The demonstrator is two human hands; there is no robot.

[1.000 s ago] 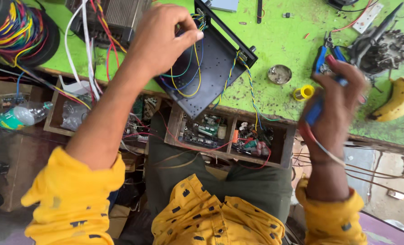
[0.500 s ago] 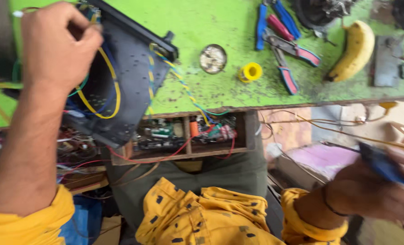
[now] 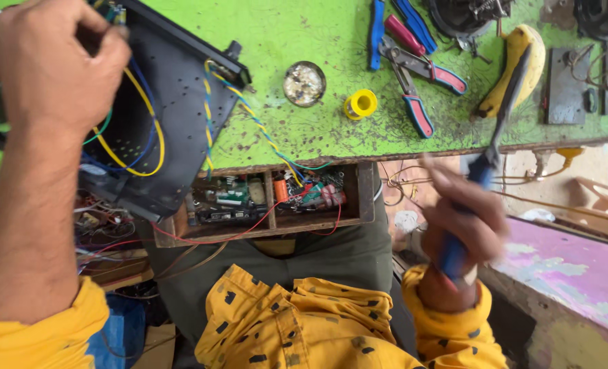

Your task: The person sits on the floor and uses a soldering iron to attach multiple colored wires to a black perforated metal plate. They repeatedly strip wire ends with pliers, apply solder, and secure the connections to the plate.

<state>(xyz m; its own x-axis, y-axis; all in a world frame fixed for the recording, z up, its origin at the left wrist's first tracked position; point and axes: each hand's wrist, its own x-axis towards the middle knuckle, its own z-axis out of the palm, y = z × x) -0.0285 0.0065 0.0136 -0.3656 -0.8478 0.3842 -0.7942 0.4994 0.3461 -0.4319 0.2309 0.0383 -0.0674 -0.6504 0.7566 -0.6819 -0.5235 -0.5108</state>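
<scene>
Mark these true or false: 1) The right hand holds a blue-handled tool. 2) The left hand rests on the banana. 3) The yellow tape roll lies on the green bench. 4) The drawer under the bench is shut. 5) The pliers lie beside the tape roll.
1) True: the right hand grips a blue-handled tool, its shaft pointing up.
2) False: the left hand is at the black chassis among its wires; the banana lies untouched at the far right.
3) True: the tape roll lies on the bench.
4) False: the drawer is open, showing parts inside.
5) True: the pliers lie just right of the roll.
</scene>
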